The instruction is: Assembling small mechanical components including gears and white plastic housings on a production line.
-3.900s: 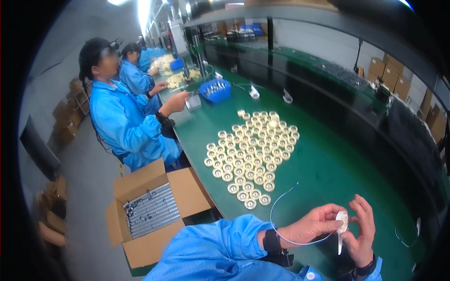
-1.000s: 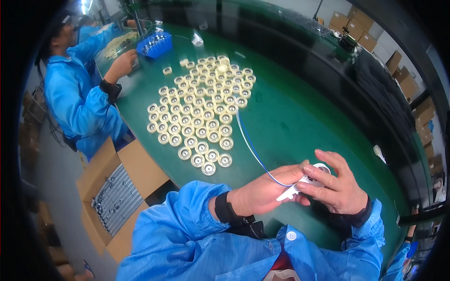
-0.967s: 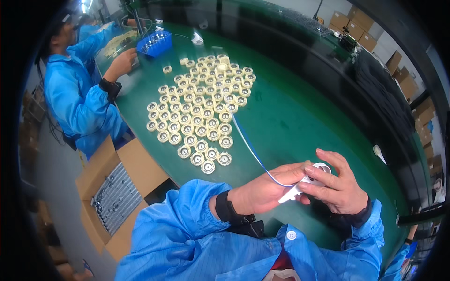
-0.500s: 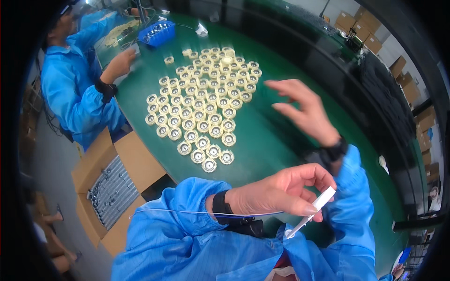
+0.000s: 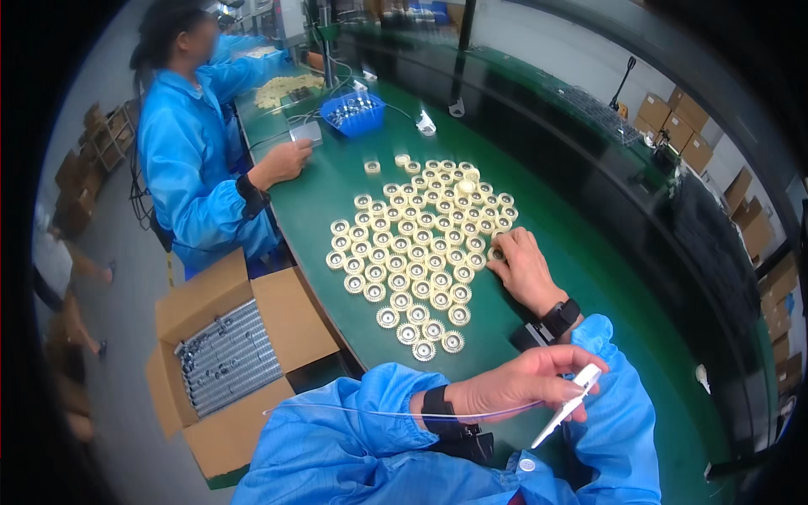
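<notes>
Many cream toothed gears point(image 5: 417, 313) with metal centres lie in a close cluster on the green table. At the cluster's right edge, my right hand point(image 5: 528, 271) has its fingers closed round a cream gear point(image 5: 495, 253), which they partly cover. Closer to me, my left hand point(image 5: 518, 389) pinches a slim white plastic piece point(image 5: 557, 421) between thumb and fingers, well apart from the gears. A thin wire point(image 5: 353, 410) runs across my left wrist. Both wrists wear black bands.
An open cardboard box point(image 5: 225, 444) with rows of metal parts stands left of the table point(image 5: 589, 286). A co-worker in a blue coat point(image 5: 172, 160) sits at the far left, one hand on the table. Beyond is a blue bin point(image 5: 358, 118) of metal parts.
My right hand has come down from above the table to the cluster's right edge and closed on a gear. My left hand still holds the white piece. The whole view has shifted.
</notes>
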`<control>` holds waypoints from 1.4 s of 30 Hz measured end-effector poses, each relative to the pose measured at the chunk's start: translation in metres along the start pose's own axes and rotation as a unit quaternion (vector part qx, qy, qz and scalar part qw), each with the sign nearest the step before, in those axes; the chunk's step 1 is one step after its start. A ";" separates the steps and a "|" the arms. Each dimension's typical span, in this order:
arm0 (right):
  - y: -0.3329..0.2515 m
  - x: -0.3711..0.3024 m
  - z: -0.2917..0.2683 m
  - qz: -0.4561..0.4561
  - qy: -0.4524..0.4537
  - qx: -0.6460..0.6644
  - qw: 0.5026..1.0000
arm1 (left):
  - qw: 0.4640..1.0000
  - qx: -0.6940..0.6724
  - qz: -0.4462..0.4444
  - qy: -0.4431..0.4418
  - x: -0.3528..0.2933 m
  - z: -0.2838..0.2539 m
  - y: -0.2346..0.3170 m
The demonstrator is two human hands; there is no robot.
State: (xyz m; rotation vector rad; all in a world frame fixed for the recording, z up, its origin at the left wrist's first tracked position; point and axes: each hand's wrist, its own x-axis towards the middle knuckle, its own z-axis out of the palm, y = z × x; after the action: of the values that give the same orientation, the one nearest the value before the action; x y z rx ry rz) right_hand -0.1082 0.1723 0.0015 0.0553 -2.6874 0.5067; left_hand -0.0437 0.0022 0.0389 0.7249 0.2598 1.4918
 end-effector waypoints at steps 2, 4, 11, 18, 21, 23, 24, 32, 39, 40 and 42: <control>-0.001 -0.011 -0.011 -0.002 0.020 0.040 0.999 | 1.000 -0.002 -0.008 0.027 0.002 -0.009 -0.001; 0.000 -0.035 -0.029 -0.002 0.042 0.079 0.996 | 1.000 -0.010 -0.003 0.028 0.002 -0.009 0.000; -0.041 -0.142 -0.127 0.241 -0.026 0.483 0.841 | 0.995 -0.065 0.058 0.057 0.001 -0.004 -0.008; -0.060 -0.193 -0.140 0.192 0.129 0.479 0.847 | 0.996 -0.058 0.062 0.029 0.026 0.005 -0.024; -0.060 -0.189 -0.145 0.149 0.156 0.359 0.908 | 0.994 -0.034 0.070 0.072 0.029 0.005 -0.027; -0.054 -0.187 -0.147 0.106 0.149 0.324 0.928 | 0.991 -0.008 0.068 0.111 0.028 0.007 -0.026; -0.055 -0.186 -0.150 0.118 0.143 0.339 0.922 | 0.988 0.003 0.069 0.140 0.027 0.008 -0.027; -0.052 -0.187 -0.146 0.148 0.089 0.529 0.831 | 0.979 0.075 0.074 0.176 0.020 -0.005 -0.031; -0.044 -0.186 -0.134 0.131 0.104 0.478 0.863 | 0.983 0.071 0.061 0.161 0.018 -0.006 -0.030; -0.044 -0.185 -0.134 0.131 0.103 0.476 0.864 | 0.983 0.072 0.063 0.155 0.019 -0.007 -0.031; -0.044 -0.184 -0.134 0.135 0.097 0.460 0.872 | 0.981 0.074 0.063 0.166 0.019 -0.005 -0.030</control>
State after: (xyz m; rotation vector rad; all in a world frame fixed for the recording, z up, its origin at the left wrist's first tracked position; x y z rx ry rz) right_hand 0.1169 0.1726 0.0580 -0.1024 -2.0272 1.7283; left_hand -0.0202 0.0244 0.0227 0.6165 0.5932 1.7257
